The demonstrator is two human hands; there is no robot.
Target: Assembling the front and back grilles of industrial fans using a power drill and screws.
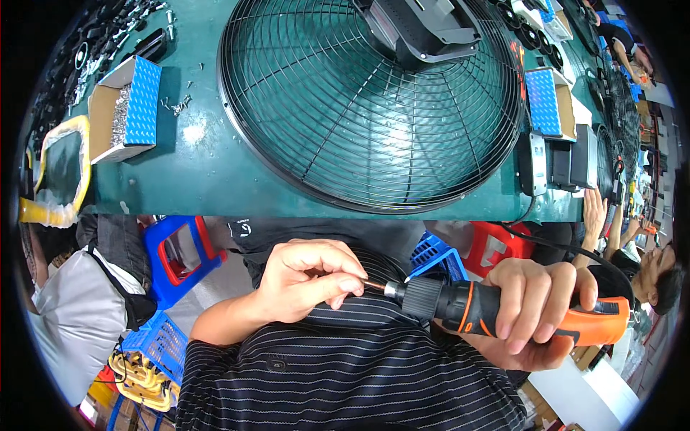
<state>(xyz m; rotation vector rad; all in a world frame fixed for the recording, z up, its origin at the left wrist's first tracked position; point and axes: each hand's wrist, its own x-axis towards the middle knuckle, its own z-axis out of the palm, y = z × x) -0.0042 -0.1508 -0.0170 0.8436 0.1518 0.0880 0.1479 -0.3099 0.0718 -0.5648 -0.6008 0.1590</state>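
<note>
My right hand (535, 305) is wrapped round an orange and black electric screwdriver (467, 305), held level in front of my striped shirt with its nose to the left. A thin copper-coloured bit (374, 284) sticks out of its silver chuck. My left hand (313, 280) pinches the bit's tip between thumb and fingers; whether a screw is there too is hidden. Beyond my hands a large round black fan guard (330, 136) lies on the green table (187, 179). A black motor housing (424, 32) sits on the guard's far part.
An open box of screws (122, 115) stands at the left, with loose screws (176, 105) beside it. Another blue-sided box (550, 104) is at the right. A black cable (568, 248) runs to the screwdriver. Other people sit at both sides; one person's hand (594, 215) is at the table's right edge.
</note>
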